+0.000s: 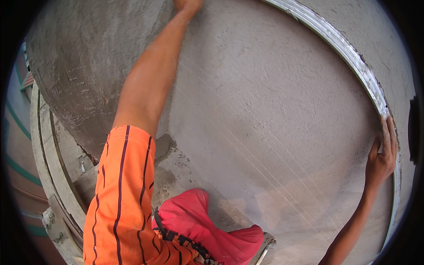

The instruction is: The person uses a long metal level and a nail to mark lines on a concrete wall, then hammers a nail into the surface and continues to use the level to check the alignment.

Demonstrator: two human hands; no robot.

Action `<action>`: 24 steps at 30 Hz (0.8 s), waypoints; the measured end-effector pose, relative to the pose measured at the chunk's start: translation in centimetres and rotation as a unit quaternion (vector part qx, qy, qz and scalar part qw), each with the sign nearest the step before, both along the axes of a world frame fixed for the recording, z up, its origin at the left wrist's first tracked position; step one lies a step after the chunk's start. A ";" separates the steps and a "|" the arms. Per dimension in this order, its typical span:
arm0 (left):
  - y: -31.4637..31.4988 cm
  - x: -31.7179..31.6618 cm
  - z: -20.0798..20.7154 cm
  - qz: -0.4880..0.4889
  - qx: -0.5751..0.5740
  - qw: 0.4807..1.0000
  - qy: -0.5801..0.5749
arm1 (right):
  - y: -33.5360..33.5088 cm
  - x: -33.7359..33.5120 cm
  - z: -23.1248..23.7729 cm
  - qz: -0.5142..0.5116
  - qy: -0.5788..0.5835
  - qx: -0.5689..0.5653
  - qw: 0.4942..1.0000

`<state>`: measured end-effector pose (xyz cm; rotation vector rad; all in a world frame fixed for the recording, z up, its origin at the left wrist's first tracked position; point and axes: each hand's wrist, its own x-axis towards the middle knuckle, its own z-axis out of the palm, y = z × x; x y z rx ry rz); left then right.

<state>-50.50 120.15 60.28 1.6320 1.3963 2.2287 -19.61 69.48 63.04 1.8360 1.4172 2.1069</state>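
Observation:
A long silvery metal straightedge lies against a grey plastered wall and looks bowed toward the rim of the view. My right hand holds it near the right edge, fingers stretched along the bar and thumb apart on its inner side. Up at the top edge, my left hand reaches across the plaster on an outstretched arm. The frame cuts that hand off, so its fingers and anything in them are hidden. An orange sleeve with dark stripes covers my upper left arm.
My legs in red trousers are at the lower middle. Beside them, a tool with a pale handle is partly visible at the wall's foot. Stacked planks or ledges run down the left, and another plastered surface joins at a corner.

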 end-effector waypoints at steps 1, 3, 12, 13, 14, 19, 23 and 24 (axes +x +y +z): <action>0.1 0.0 0.0 -0.001 -0.004 1.000 0.000 | 0.0 0.2 0.1 -0.006 -0.010 0.001 1.000; 0.3 0.1 0.2 0.007 -0.006 1.000 -0.007 | -0.2 0.7 0.2 -0.021 -0.026 0.000 0.999; -1.1 1.1 1.2 0.016 -0.028 0.999 -0.003 | -0.4 1.7 0.8 -0.003 -0.027 -0.006 1.000; -1.6 1.7 1.2 0.010 -0.037 0.999 -0.002 | -0.3 1.7 1.0 0.008 -0.033 -0.005 0.999; -2.6 2.5 1.2 -0.002 -0.031 0.999 -0.012 | -0.1 1.8 1.0 0.019 -0.036 -0.005 0.999; -11.5 7.2 0.5 -0.122 0.024 0.991 -0.057 | -0.6 1.8 1.0 -0.013 -0.042 -0.018 0.999; -15.8 10.4 -0.9 -0.177 0.111 0.977 -0.044 | -0.5 1.5 1.3 0.002 -0.054 -0.027 0.998; -17.4 10.9 -1.1 -0.221 0.113 0.967 -0.058 | -0.5 1.2 1.3 0.008 -0.048 -0.023 0.999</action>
